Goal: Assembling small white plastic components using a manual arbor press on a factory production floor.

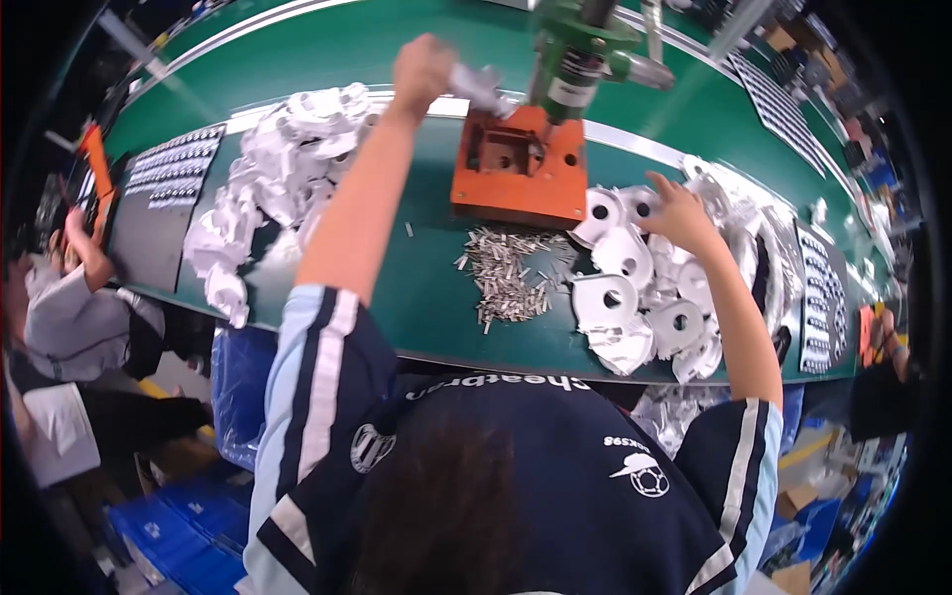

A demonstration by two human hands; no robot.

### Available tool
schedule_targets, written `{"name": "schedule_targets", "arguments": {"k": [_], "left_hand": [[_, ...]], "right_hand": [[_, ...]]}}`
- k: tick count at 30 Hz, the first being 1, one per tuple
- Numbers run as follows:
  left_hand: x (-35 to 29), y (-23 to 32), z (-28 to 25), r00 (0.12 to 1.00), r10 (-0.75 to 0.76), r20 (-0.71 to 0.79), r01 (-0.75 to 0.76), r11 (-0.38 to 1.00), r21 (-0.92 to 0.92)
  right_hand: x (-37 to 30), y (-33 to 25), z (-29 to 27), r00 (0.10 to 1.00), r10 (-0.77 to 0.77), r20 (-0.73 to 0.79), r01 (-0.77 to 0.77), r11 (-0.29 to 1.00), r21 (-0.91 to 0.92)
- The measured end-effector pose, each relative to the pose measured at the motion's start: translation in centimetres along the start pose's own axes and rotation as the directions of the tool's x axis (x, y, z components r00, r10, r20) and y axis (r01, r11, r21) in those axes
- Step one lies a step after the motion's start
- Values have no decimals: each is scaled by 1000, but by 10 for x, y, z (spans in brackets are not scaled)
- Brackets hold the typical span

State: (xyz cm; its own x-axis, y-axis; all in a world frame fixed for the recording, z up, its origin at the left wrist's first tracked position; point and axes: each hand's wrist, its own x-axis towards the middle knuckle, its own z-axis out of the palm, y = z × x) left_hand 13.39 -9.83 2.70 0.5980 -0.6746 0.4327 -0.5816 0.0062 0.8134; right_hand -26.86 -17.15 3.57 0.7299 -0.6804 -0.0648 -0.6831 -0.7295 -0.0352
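left hand [421,67] gripping a white plastic part [478,87] right by the green press [575,50] over the orange block [521,169], right hand [677,210] reaching into white rings [635,297], fingers spreading, pins [506,273] lying between

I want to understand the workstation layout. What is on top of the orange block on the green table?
A green press tool stands on the orange block. The left hand holds a white part beside it. The tool hides the contact point.
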Motion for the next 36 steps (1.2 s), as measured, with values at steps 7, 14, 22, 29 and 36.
{"name": "schedule_targets", "arguments": {"k": [7, 14, 22, 29, 36], "left_hand": [[-32, 8, 18, 998, -23, 60, 27, 997, -75], [-151, 36, -145, 989, -62, -136, 120, 873, 473], [-228, -4, -184, 745, -662, 85, 619, 733, 282], [-247, 24, -126, 841, -540, 46, 528, 797, -295], [-248, 96, -87, 874, -374, 311, 479, 776, -410]], "right_hand": [[9, 30, 10, 982, 172, -73, -112, 853, 509], [-43, 58, -2, 894, 438, -96, -43, 296, 954], [-84, -49, -18, 988, 153, 9, 65, -468, 881], [-71, -146, -4, 976, -48, -211, 172, -418, 892], [-67, -190, -23, 920, -170, -354, 386, 224, 895]]}}
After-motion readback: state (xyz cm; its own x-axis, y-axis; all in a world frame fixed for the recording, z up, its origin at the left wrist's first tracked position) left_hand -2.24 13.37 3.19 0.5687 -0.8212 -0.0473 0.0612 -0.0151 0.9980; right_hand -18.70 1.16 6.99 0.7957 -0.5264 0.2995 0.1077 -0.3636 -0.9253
